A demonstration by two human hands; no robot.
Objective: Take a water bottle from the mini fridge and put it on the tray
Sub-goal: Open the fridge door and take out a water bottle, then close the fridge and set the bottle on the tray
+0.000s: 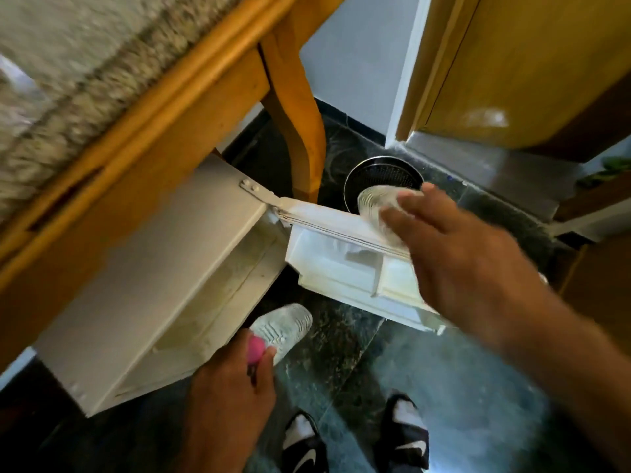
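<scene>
The white mini fridge (146, 268) stands under a wooden counter with its door (334, 268) swung open to the right. My left hand (228, 387), low in front of the fridge opening, grips a clear ribbed water bottle (286, 326) at its pink-capped neck, and the body points away from me. My right hand (461, 264) hovers over the door's top edge with its fingers laid across a second clear ribbed bottle (375, 206), whose base faces away. The image is motion-blurred. No tray is in view.
A granite-topped wooden counter (102, 107) with a curved leg (300, 138) overhangs the fridge. A round black mesh bin (382, 175) sits on the dark stone floor behind the door. A wooden door (512, 70) stands at the right. My feet in black sandals (406, 438) are below.
</scene>
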